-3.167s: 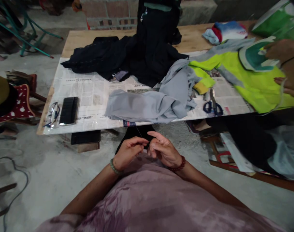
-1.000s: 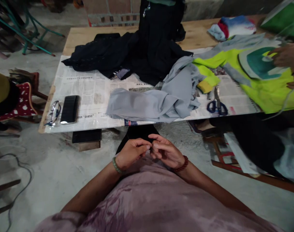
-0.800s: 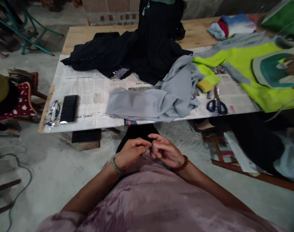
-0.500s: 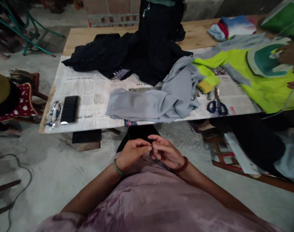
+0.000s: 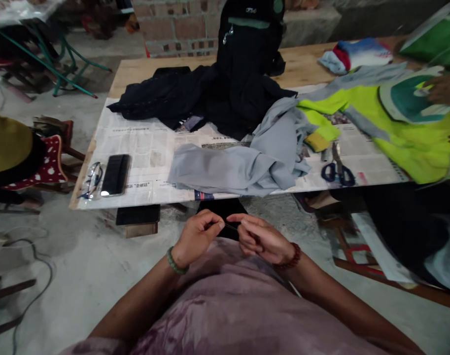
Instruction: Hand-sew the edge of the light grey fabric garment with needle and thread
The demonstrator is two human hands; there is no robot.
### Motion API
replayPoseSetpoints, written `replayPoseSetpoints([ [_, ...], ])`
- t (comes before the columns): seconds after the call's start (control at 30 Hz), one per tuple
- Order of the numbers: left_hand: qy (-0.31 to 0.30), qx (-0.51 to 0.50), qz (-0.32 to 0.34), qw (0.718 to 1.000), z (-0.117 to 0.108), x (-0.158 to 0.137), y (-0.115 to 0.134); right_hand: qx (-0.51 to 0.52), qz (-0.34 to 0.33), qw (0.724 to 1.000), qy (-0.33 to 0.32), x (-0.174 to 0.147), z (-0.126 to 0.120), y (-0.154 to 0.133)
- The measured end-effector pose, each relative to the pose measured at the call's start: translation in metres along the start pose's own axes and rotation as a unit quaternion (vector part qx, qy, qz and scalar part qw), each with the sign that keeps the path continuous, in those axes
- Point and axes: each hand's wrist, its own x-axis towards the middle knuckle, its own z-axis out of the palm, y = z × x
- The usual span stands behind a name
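In front of my lap, my left hand (image 5: 200,234) is closed in a pinch, thumb against forefinger. Facing it, my right hand (image 5: 263,237) has its thumb and forefinger close together and its other fingers curled in. A thin strand (image 5: 231,226), thread-like and faint, seems to run between the two sets of fingertips; what else they hold is too small to see. Just beyond my hands, a grey garment (image 5: 225,167) lies rumpled along the near edge of the table. To its right are dark-handled scissors (image 5: 337,172).
Newspaper covers most of the table (image 5: 143,143). On it are a black phone (image 5: 116,173), glasses (image 5: 93,180), dark clothing (image 5: 173,96) and a black backpack (image 5: 250,39). At right, another person's hand (image 5: 444,91) holds a green iron (image 5: 411,98) on a yellow garment (image 5: 428,148).
My hands have drawn apart, from fingertips touching to a small gap with the thin strand across it. The whole view has shifted slightly, so the table sits lower and further right.
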Motion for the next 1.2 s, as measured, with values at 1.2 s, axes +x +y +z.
replayPoseSetpoints([
  [1.2, -0.019, 0.110, 0.035, 0.993, 0.000, -0.014, 0.030, -0.546, -0.311, 0.775, 0.064, -0.014, 0.024, -0.015],
])
